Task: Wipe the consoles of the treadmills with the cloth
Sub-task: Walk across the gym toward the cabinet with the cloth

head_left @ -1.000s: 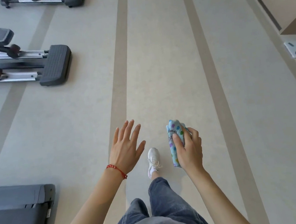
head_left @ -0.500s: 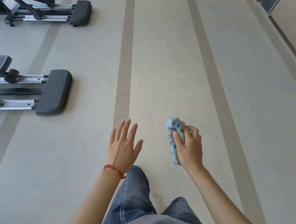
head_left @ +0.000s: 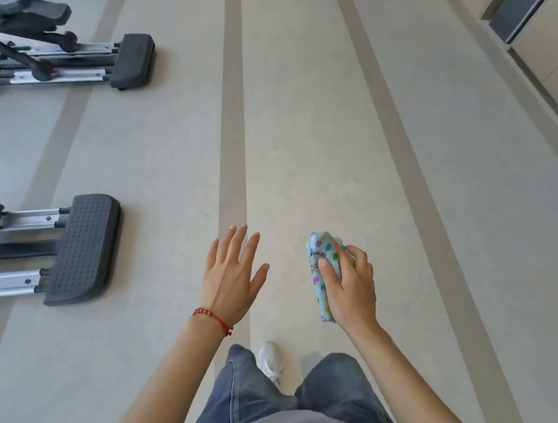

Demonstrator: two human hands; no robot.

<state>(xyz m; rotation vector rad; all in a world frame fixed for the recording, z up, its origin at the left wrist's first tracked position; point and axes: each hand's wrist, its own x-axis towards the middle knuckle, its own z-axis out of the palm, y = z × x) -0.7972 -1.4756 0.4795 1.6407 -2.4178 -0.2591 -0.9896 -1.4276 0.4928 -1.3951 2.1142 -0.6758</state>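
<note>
Head view — right hand [head_left: 349, 291] half-hides folded cloth [head_left: 325, 268].

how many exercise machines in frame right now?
2, both at the left edge and cut off by it: the near machine level with the open left hand, and the far machine at top left. More may lie out of view.

Pale floor [head_left: 313, 121] with darker stripes under me. Two exercise machines, one [head_left: 81, 247] near my left, another [head_left: 131, 59] beyond it. Cabinet [head_left: 540, 28] far right.
</note>
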